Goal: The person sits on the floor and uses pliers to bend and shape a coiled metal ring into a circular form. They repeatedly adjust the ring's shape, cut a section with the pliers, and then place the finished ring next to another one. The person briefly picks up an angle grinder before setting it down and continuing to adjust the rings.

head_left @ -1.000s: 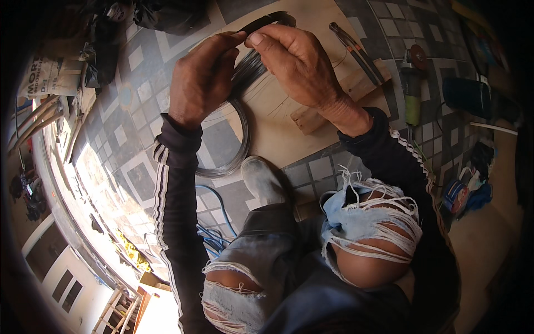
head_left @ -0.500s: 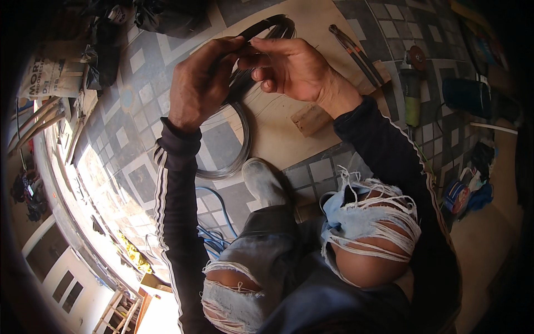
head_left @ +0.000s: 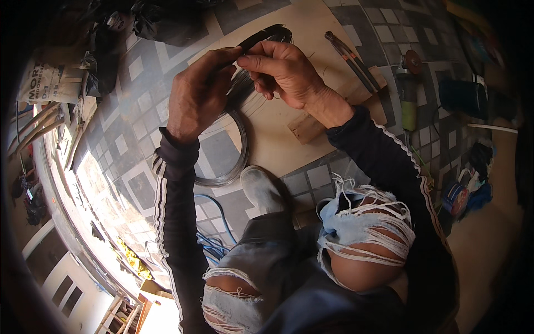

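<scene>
My left hand (head_left: 197, 94) grips the upper part of a coil of thin dark wire (head_left: 245, 147) with its fingers closed. The coil hangs down as a wide ring below the hand, and its far end bunches up beyond my fingers. Right against it, my right hand (head_left: 286, 75) has thumb and forefinger pinched together at the coil's edge, the other fingers curled. A fine strand of wire seems to run through that pinch, though it is hard to see. Loose strands fan out under both hands.
Beneath lies a plywood sheet (head_left: 272, 150) on patterned tiles. Long-handled pincers (head_left: 353, 62) lean over a wood block (head_left: 303, 127). An angle grinder (head_left: 408, 103) rests to the right. Blue hose (head_left: 222, 211) loops beside my shoe (head_left: 260, 189). Black bags (head_left: 161, 22) sit far left.
My right hand has closed from loosely spread fingers into a pinch against the coil, turning its back upward. The left hand keeps its grip, slightly lower in the picture.
</scene>
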Demonstrator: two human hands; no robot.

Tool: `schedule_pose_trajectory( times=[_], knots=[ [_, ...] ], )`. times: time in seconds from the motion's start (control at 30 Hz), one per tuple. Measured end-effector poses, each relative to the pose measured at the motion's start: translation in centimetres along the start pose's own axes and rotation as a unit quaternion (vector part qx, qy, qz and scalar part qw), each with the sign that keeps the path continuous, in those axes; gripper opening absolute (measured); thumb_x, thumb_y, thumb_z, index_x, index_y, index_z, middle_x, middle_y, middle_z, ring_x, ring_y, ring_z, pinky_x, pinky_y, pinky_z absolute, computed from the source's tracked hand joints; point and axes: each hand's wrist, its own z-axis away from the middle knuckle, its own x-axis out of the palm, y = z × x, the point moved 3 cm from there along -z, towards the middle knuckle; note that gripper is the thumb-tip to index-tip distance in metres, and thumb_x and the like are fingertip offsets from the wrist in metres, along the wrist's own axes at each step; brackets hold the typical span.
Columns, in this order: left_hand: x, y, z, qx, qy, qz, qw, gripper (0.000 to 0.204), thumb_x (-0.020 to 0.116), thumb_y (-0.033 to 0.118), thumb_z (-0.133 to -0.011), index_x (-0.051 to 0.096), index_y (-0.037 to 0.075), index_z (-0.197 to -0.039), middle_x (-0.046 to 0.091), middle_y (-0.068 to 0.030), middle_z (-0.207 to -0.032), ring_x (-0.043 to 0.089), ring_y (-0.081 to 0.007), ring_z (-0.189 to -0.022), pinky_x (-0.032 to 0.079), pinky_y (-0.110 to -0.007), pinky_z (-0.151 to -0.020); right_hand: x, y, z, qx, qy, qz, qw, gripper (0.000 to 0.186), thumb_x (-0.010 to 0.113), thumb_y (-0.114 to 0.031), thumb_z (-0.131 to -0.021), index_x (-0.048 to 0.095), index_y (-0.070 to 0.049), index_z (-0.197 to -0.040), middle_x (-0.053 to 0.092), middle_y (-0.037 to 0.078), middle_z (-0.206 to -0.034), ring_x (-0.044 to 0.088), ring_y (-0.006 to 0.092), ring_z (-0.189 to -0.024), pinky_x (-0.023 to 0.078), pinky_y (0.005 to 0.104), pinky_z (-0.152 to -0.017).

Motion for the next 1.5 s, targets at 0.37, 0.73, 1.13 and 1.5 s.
schedule_pose_trajectory(
  times=[0.37,0.73,1.13,1.5],
  knots=[
    [0.9,0.8,-0.7,0.023,-0.005,0.008,1.0,0.034,0.064,-0.005,-0.094,0.069,0.005,-0.127,0.076,-0.0144,-0.113,0.075,-0.0212,-0.099,0.057,-0.031,-0.086,0.7,-1.9,1.5,-0.397,0.151,0.596,0.682,0.018,0.075,-0.018,-0.087,0.064,-0.005,-0.091,0.067,0.009,-0.081,0.07,0.0287,-0.072,0.056,0.0402,-0.06],
    [0.3,0.1,-0.2,0.003,-0.009,0.021,1.0,0.032,0.063,-0.004,-0.095,0.071,0.007,-0.125,0.076,-0.0127,-0.117,0.075,-0.0217,-0.1,0.056,-0.031,-0.088,-5.5,-0.3,1.8,0.176,-0.1,0.241,0.949,0.037,0.061,-0.038,-0.105,0.072,-0.003,-0.1,0.048,-0.007,-0.064,0.041,0.0026,-0.057,0.034,0.0217,-0.05],
    [1.0,0.7,-0.7,0.017,0.001,0.003,1.0,0.03,0.065,-0.001,-0.094,0.071,0.005,-0.122,0.076,-0.0133,-0.113,0.076,-0.0277,-0.097,0.057,-0.032,-0.084,3.0,-0.9,6.8,-0.288,-0.005,0.572,0.768,0.027,0.061,-0.01,-0.099,0.064,0.006,-0.12,0.07,0.017,-0.091,0.069,0.0319,-0.084,0.055,0.0409,-0.076],
    [0.3,-0.1,-0.4,0.006,0.003,0.029,1.0,0.032,0.063,-0.005,-0.094,0.07,0.002,-0.125,0.075,-0.0151,-0.119,0.074,-0.0236,-0.106,0.056,-0.033,-0.091,-5.6,-3.2,10.8,-0.365,0.182,0.504,0.762,0.033,0.061,-0.016,-0.101,0.063,0.002,-0.129,0.068,0.019,-0.116,0.067,0.0342,-0.109,0.054,0.0408,-0.093]
  ],
)
